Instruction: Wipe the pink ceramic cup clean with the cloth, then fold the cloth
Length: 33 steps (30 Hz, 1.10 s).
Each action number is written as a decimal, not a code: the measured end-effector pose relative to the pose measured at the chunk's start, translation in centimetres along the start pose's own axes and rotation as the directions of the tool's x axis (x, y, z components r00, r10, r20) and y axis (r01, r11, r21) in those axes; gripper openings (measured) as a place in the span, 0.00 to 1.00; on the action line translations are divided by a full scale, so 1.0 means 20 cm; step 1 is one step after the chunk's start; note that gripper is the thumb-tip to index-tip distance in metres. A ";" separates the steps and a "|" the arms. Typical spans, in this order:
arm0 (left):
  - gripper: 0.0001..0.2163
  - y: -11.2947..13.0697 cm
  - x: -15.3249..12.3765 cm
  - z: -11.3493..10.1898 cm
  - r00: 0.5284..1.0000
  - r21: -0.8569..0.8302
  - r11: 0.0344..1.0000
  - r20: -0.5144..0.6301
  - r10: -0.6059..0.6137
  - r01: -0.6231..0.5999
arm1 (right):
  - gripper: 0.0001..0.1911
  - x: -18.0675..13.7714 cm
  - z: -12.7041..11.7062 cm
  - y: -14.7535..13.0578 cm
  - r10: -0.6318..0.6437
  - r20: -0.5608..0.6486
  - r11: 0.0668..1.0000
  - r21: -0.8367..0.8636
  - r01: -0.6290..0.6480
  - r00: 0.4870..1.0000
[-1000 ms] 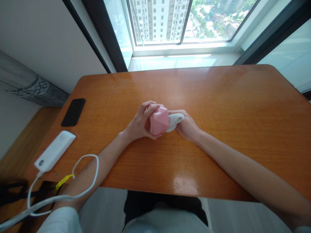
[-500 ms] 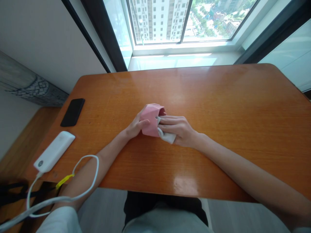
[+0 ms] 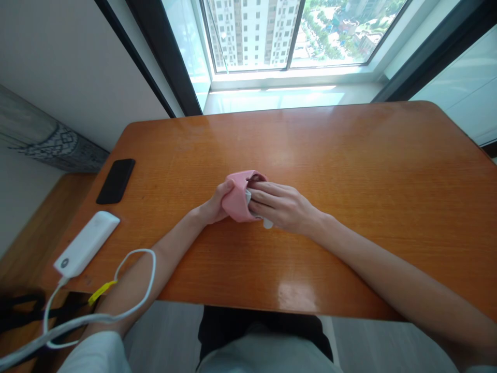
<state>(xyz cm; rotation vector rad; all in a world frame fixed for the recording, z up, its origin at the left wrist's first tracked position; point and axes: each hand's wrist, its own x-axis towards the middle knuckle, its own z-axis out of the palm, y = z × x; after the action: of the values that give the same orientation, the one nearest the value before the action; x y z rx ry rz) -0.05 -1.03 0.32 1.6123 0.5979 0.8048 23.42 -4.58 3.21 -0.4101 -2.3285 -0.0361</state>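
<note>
A pink container (image 3: 235,203), cup-like and lying sideways with its mouth to the right, is held above the table's middle. My left hand (image 3: 217,203) grips its closed side, the thumb on the near wall. The fingers of my right hand (image 3: 285,207) reach into the mouth, pressing a white cloth or tissue (image 3: 267,223) inside. Only small bits of the white piece show, at the rim and under the fingers. My right fingertips are hidden within the container.
On the left of the wooden table (image 3: 349,166) lie a black phone (image 3: 116,181) and a white power bank (image 3: 87,243). From the power bank a white cable (image 3: 151,274) with a yellow tag (image 3: 101,292) loops over my left forearm. A window (image 3: 287,36) stands behind the table.
My right fingers have gone deeper into the pink container, taking most of the white cloth or tissue inside. The container has turned slightly in my left hand, whose thumb sits higher.
</note>
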 end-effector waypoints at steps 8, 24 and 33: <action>0.54 -0.08 0.02 -0.11 0.855 0.591 0.690 -0.001 0.519 -0.418 | 0.14 0.02 0.03 0.01 0.726 0.392 -0.059 0.854 -0.516 0.565; 0.50 -0.06 0.02 -0.06 0.871 0.504 0.842 -0.307 0.384 -0.194 | 0.24 -0.16 0.16 0.26 0.977 -0.077 0.129 0.956 -0.264 0.200; 0.48 -0.06 0.03 -0.11 0.889 0.432 0.893 -0.351 0.294 -0.125 | 0.17 -0.22 0.20 0.28 0.923 -0.156 0.283 0.895 -0.344 0.353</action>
<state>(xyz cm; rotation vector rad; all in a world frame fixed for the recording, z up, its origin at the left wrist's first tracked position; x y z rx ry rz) -1.22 1.02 -0.54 1.9192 0.9416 1.2700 25.30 0.18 -3.26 -0.8112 -1.0191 1.0553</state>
